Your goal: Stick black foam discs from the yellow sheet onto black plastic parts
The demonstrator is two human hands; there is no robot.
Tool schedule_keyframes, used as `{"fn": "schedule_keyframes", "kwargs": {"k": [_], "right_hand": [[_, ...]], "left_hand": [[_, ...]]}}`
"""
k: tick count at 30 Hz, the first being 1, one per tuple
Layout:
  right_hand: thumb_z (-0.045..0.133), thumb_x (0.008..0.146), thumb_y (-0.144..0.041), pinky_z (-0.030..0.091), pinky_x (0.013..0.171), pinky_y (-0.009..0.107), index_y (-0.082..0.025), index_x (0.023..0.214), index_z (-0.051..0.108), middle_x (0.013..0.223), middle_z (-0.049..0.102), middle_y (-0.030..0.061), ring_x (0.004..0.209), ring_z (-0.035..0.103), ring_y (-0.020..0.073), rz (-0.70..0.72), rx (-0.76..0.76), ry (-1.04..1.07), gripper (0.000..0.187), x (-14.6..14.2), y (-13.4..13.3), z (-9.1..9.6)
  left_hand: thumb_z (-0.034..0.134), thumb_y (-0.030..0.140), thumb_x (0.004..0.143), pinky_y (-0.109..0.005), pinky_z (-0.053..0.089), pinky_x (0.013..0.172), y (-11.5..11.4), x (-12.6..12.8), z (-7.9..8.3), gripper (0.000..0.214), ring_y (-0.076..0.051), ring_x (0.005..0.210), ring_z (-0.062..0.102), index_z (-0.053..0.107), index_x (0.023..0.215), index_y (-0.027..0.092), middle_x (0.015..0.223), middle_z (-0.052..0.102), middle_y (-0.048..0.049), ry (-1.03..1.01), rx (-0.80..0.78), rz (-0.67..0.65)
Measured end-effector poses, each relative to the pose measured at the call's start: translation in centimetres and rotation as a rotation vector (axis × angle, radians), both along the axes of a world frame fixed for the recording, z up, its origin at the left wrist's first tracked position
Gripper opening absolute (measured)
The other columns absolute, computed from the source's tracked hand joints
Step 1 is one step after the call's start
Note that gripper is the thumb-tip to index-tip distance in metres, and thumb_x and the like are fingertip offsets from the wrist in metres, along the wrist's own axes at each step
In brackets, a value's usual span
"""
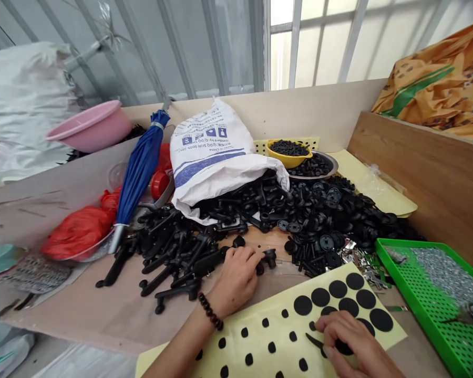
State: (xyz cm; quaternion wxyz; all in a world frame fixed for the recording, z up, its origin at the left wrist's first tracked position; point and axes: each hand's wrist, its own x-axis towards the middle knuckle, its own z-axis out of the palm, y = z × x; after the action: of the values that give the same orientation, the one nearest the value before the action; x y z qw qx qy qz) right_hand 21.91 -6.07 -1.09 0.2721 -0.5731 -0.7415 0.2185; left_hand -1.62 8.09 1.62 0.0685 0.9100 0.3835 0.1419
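My left hand, with a dark bead bracelet at the wrist, is closed on a black plastic part at the near edge of a heap of black plastic parts. My right hand rests on a pale yellow sheet that carries black round stickers, large ones and small ones. Its fingers are pinched on a thin dark tool beside one large black sticker.
A white printed sack spills parts onto the table. A folded blue umbrella, a red bag and a pink basin lie left. A yellow bowl of small black pieces stands behind; a green tray of metal bits sits right.
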Motion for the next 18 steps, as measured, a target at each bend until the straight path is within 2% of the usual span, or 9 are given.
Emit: {"fn": "schedule_keyframes", "kwargs": {"k": [4,6,8,11,13,15,18], "right_hand": [[0.051,0.08,-0.016,0.052,0.074,0.029,-0.024,0.069,0.054,0.089,0.068,0.0032,0.087,0.065,0.0209,-0.018,-0.019,0.071,0.014,0.2,-0.1,-0.2],[0.05,0.081,-0.018,0.051,0.075,0.03,-0.023,0.067,0.054,0.089,0.068,0.004,0.089,0.064,0.0216,-0.025,-0.058,0.123,0.015,0.3,-0.1,-0.4],[0.05,0.081,-0.02,0.05,0.077,0.031,-0.023,0.067,0.054,0.091,0.067,0.0051,0.091,0.063,0.0223,-0.041,-0.113,0.196,0.015,0.5,0.0,-0.5],[0.054,0.079,-0.025,0.048,0.079,0.032,-0.021,0.064,0.055,0.09,0.067,0.0068,0.092,0.062,0.0241,-0.122,-0.185,0.378,0.015,0.7,0.1,-0.3],[0.057,0.076,-0.03,0.048,0.078,0.033,-0.021,0.062,0.055,0.088,0.066,0.0077,0.091,0.061,0.0256,-0.202,-0.23,0.533,0.017,0.9,0.0,0.1],[0.06,0.074,-0.035,0.047,0.078,0.035,-0.021,0.061,0.055,0.091,0.066,0.0085,0.093,0.059,0.027,-0.275,-0.28,0.689,0.02,1.0,0.0,0.4],[0.066,0.07,-0.039,0.045,0.077,0.035,-0.02,0.06,0.054,0.101,0.065,0.01,0.097,0.056,0.0284,-0.361,-0.333,0.901,0.025,0.9,0.1,0.9]], "left_hand": [[0.045,0.017,0.085,-0.038,0.034,0.088,-1.6,0.1,0.2,0.023,-0.021,0.097,0.05,0.052,0.107,0.018,0.103,0.06,-0.0056,-0.058,-0.09,-0.04],[0.042,0.02,0.089,-0.038,0.035,0.086,-1.3,0.5,0.3,0.013,-0.02,0.089,0.052,0.054,0.095,0.018,0.093,0.062,-0.0038,-0.037,-0.138,-0.015],[0.041,0.02,0.09,-0.038,0.035,0.085,-0.9,1.0,0.4,0.013,-0.019,0.084,0.053,0.053,0.087,0.018,0.086,0.062,-0.002,-0.014,-0.171,0.005],[0.046,0.013,0.085,-0.04,0.033,0.089,-0.5,1.7,0.3,0.01,-0.018,0.086,0.054,0.051,0.092,0.019,0.089,0.062,-0.0009,-0.023,-0.19,-0.003],[0.048,0.009,0.081,-0.043,0.03,0.094,-0.7,2.0,0.1,0.02,-0.018,0.09,0.054,0.05,0.099,0.019,0.092,0.063,-0.001,-0.035,-0.159,-0.018],[0.045,0.007,0.083,-0.046,0.029,0.096,-1.5,2.3,0.0,0.025,-0.019,0.091,0.053,0.049,0.104,0.019,0.091,0.062,-0.0023,-0.041,-0.057,-0.041],[0.034,0.006,0.089,-0.037,0.039,0.086,-3.4,2.9,-0.2,0.024,-0.019,0.087,0.052,0.051,0.103,0.016,0.09,0.06,-0.0055,-0.044,0.081,-0.154]]}}
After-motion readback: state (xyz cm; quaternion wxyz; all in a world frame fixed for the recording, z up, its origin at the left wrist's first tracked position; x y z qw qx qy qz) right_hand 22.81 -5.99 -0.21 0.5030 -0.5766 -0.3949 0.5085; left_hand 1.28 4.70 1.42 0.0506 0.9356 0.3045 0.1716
